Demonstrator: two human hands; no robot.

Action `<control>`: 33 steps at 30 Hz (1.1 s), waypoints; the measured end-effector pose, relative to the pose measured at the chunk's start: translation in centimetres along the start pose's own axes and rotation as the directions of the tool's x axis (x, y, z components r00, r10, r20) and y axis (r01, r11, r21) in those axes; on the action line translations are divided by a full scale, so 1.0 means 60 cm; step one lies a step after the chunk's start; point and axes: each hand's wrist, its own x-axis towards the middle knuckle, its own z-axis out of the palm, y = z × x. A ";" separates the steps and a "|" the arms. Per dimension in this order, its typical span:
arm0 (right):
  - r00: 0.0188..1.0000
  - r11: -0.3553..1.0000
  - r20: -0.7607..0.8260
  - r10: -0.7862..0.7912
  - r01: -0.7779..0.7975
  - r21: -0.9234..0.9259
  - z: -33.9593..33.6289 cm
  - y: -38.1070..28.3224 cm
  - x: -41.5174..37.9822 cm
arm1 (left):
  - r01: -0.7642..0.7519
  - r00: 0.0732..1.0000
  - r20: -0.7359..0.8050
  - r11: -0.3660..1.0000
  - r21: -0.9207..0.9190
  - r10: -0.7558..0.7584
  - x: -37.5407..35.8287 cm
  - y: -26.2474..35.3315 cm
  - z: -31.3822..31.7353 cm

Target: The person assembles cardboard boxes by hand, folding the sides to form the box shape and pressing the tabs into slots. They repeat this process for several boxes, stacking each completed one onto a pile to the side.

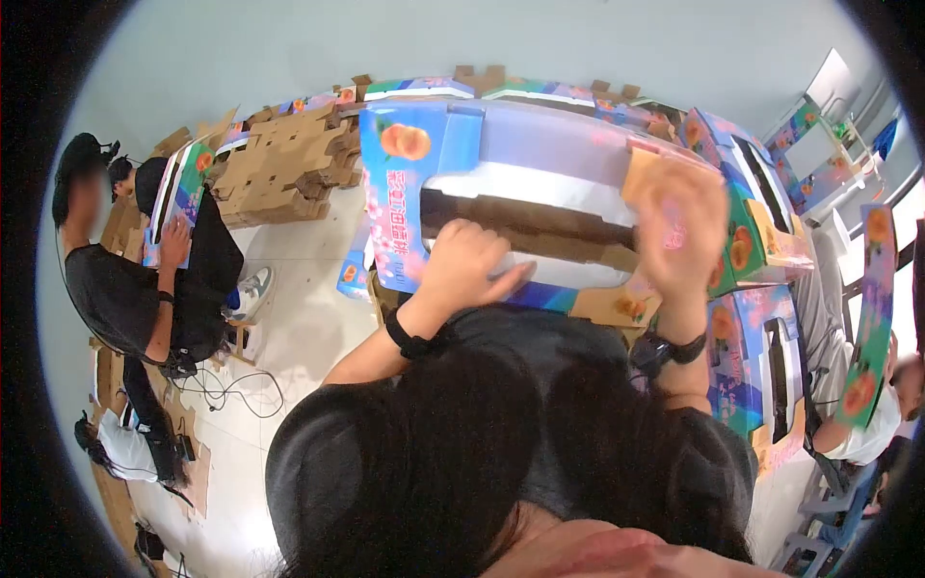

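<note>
A printed cardboard fruit carton [564, 135] lies in front of me. Peach pictures, pink blossoms and Chinese lettering cover its blue and purple panel. Its long window, edged in white, shows a brown cardboard inside. My left hand [467, 260] is at the window's lower left, fingers curled over the edge and thumb pointing right along the white border. Over the carton's orange right end is my right hand [682, 226], smeared by motion, so its fingers are not clear. Both my wrists wear black bands.
Stacked brown cardboard pieces [275, 164] stand behind at left. More fruit cartons [756, 356] are piled close to my right. At left a seated person [120, 299] handles another carton; another person [872, 424] at far right holds a printed panel. Cables [231, 390] lie on the floor.
</note>
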 end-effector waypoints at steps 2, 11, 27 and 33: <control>0.996 0.991 -0.048 0.078 -0.082 -0.101 -0.014 -0.006 0.026 | -0.026 0.995 -0.092 0.999 -0.023 0.024 -0.019 0.012 0.008; 0.954 0.924 0.105 0.280 -0.239 -0.298 -0.006 -0.025 0.025 | 0.046 0.991 -0.112 0.962 -0.270 -0.079 -0.015 0.041 -0.044; 0.936 0.906 0.045 0.348 -0.324 -0.274 -0.040 -0.051 -0.001 | 0.531 0.780 0.569 -0.757 -0.381 0.261 -0.008 0.015 -0.081; 0.970 0.926 0.070 0.233 -0.200 -0.319 -0.039 -0.037 -0.004 | 0.410 0.784 0.606 -0.845 -0.344 0.134 -0.006 0.026 -0.060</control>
